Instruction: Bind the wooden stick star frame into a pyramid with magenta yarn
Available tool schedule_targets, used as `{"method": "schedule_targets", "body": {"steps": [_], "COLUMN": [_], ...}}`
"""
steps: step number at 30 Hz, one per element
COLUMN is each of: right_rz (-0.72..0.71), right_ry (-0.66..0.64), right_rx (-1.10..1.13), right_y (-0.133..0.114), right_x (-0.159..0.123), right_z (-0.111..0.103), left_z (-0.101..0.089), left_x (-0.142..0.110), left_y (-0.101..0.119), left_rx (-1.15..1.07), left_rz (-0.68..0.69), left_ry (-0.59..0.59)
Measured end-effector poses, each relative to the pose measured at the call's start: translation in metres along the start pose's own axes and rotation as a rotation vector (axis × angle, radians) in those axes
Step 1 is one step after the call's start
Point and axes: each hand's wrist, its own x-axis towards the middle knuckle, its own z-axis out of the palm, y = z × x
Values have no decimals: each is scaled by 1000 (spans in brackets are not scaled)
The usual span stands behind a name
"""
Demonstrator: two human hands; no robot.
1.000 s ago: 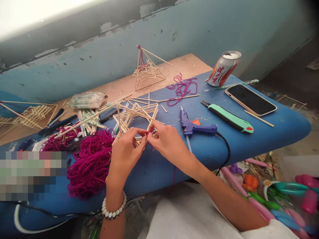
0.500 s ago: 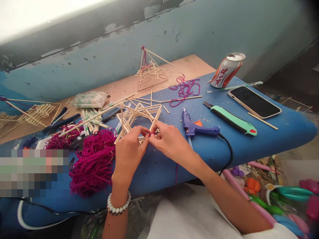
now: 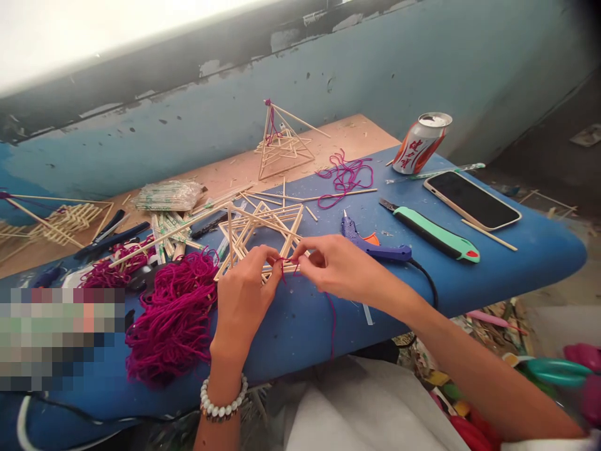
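Note:
Between my two hands runs a short stretch of magenta yarn [image 3: 288,259], pinched at both ends. My left hand [image 3: 245,283] grips it between thumb and fingertips, just in front of a star-shaped frame of thin wooden sticks [image 3: 230,233]. My right hand [image 3: 331,262] pinches the yarn a little to the right, and a loose tail hangs down below over the blue surface. Both hands partly hide the near side of the stick frame. A big tangle of magenta yarn [image 3: 171,319] lies to the left of my left hand.
A blue glue gun [image 3: 375,245], a green-and-black utility knife [image 3: 436,232], a phone [image 3: 472,199] and a drink can [image 3: 422,143] lie or stand to the right. Behind are a stick pyramid [image 3: 284,147], loose yarn [image 3: 346,178] and bagged sticks [image 3: 169,195].
My hands have drawn slightly apart, the right one moving right, so the yarn now shows stretched between them. The view has shifted a little.

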Motion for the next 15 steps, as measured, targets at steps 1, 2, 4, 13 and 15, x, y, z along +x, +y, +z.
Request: {"method": "schedule_targets", "body": {"steps": [1,2,4,13,15], "right_rz": [-2,-7,-26,-34,-35], "right_ry": [21,33,22,-103,-124], "right_rx": [-18,-30,-34,61,73], "right_y": [0,-1,0,10,10], "right_x": [2,5,11,27,27], "right_z": [-3,-6,-7,2,1], "left_z": [0,0,0,2,2], "left_x": [0,-1,-1,-1,0], "left_y": [0,-1,-1,0,0], "left_rx": [8,17,30,47,38], "left_rz": [8,15,31,76,74], "left_ry": [4,6,11,59,60]}}
